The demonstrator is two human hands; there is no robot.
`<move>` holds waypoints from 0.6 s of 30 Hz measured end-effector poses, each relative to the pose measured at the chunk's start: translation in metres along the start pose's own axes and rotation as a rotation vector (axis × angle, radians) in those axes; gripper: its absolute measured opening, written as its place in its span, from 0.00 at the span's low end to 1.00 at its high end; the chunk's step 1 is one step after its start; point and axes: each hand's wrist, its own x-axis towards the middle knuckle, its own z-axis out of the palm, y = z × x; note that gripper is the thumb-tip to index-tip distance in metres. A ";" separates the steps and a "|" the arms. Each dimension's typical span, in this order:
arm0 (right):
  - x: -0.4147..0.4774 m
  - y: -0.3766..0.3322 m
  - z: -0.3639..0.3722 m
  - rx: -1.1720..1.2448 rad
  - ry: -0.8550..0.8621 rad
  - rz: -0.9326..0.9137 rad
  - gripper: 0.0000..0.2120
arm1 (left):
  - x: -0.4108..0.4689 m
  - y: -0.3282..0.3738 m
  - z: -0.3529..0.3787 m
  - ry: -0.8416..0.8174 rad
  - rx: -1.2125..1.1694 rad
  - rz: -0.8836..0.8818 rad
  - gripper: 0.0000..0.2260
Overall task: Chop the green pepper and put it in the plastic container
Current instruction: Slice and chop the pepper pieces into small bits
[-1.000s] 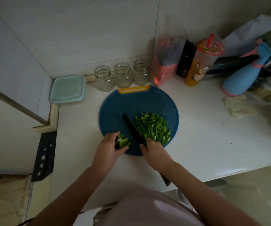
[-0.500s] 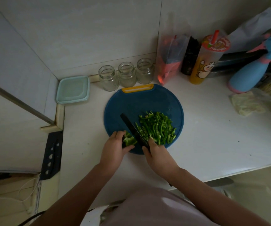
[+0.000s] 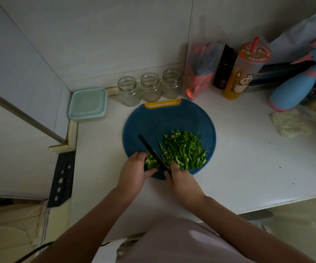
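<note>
Pepper, green, in two lots on the board [image 3: 172,118]:
- Uncut piece [image 3: 150,163]: at the board's near-left edge, under the left hand.
- Strips [image 3: 184,149]: loose heap on the near-right part of the board, just right of the blade.

Left hand [image 3: 132,173]: fingers curled over the uncut piece, thumb against its near side; it grips the piece and pins it to the board.

Right hand [image 3: 183,182]: closed round the knife's handle, which is hidden inside the fist; knuckles touch the near edge of the strips.

Knife [image 3: 152,151]: black blade, running diagonally up and left from the right hand, between the uncut piece and the strips. Whether its edge touches the board cannot be told.

Board: round, blue, yellow handle at the far side, flat on the white counter [image 3: 248,158].

Container [image 3: 87,103]: pale green, square, lid on, in the counter's back-left corner, well apart from the board.

Jars [image 3: 150,89]: three, glass, in a row between the container and a plastic bag [image 3: 201,69].

Cup [image 3: 246,71]: lidded, with a straw, right of the bag.

Spray bottle [image 3: 296,86]: blue and pink, at the far right.
</note>
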 end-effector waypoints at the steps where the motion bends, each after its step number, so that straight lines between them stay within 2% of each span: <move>1: 0.000 0.000 0.001 -0.029 0.001 -0.006 0.11 | 0.000 0.000 0.000 -0.002 -0.005 -0.009 0.23; 10: -0.004 -0.002 0.001 -0.230 -0.014 -0.053 0.13 | -0.001 -0.005 0.002 0.016 -0.025 -0.018 0.22; 18: -0.005 -0.001 0.002 -0.276 -0.009 -0.062 0.14 | -0.001 -0.006 0.003 0.033 -0.009 0.012 0.22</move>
